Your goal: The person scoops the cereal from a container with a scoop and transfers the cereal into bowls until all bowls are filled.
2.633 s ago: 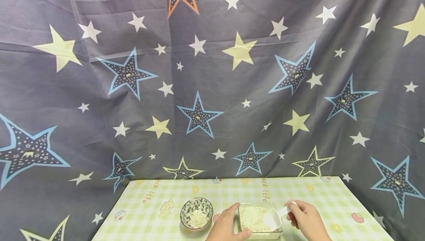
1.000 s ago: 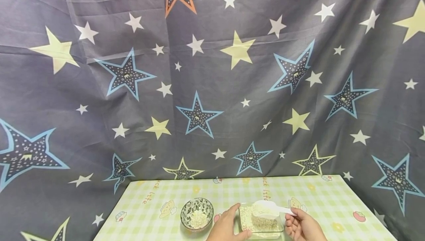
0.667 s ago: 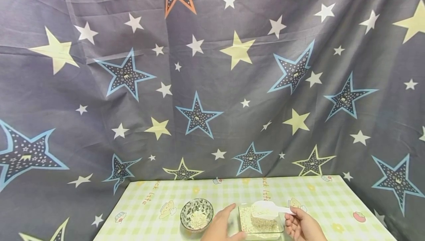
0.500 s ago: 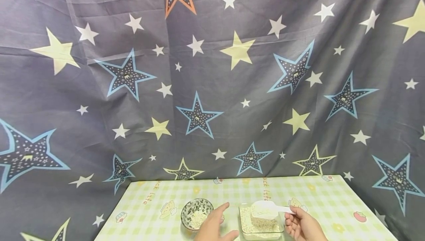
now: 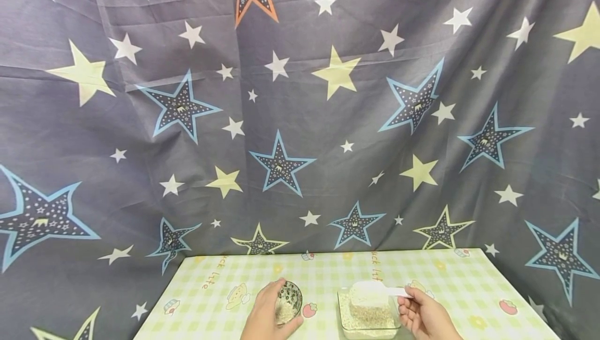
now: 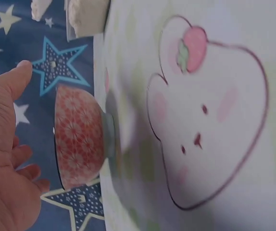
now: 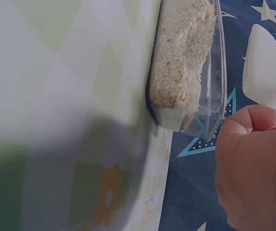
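Observation:
My right hand [image 5: 424,316] pinches the handle of a white scoop [image 7: 264,67], which hangs over the glass container [image 7: 223,62] of oat flakes [image 5: 370,316]. The scoop is level above the flakes, and pale flakes show in its bowl. My left hand [image 5: 269,311] is at the small bowl [image 5: 291,296], its index finger and thumb spread on either side of the rim. In the left wrist view the bowl's red, flower-patterned outside [image 6: 80,137] faces the hand, with a gap between palm and rim. Oat flakes lie inside it, partly hidden by the hand.
A green-and-white checked tablecloth [image 5: 197,309] with cartoon prints covers the table. The bowl stands left of the glass container. Behind the table hangs a dark curtain [image 5: 300,111] with stars.
My left hand has let go of the glass container's side and moved left to the bowl. Earlier the scoop was down in the flakes; my right hand has lifted it above them.

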Available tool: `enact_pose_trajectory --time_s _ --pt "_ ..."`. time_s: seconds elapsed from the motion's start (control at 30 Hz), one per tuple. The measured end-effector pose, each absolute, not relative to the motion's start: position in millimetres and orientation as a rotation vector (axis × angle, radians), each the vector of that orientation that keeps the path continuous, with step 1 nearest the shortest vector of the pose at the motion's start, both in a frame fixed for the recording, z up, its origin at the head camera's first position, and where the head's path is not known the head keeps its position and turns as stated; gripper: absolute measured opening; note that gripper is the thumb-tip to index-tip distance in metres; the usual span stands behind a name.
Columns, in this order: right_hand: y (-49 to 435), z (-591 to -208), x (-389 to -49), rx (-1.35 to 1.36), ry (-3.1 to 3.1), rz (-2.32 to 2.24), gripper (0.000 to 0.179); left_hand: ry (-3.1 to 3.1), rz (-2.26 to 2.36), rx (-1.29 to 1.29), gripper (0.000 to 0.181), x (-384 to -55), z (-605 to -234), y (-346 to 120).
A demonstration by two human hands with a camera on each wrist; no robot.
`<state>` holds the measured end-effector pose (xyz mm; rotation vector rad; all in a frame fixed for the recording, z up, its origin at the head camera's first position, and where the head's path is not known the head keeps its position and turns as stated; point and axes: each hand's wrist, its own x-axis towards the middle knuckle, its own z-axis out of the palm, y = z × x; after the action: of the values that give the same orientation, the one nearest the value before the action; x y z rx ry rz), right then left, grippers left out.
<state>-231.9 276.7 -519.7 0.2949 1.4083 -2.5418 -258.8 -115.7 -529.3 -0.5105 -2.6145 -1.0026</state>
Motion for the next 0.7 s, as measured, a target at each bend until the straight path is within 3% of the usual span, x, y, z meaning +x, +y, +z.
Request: enact_pose_trajectory --time_s 0.3,0.7 --pt "262.4 -511.0 -234.1 0.265 1.438 -2.543 0.015 -2.678 -1.003 -0.369 0.107 -269.3 -549.2 -131.0" --pt "231.9 -502.5 -242.5 0.219 1.506 -2.525 0.015 -2.708 -1.056 -0.291 0.105 -271.6 -551.7 -135.8"
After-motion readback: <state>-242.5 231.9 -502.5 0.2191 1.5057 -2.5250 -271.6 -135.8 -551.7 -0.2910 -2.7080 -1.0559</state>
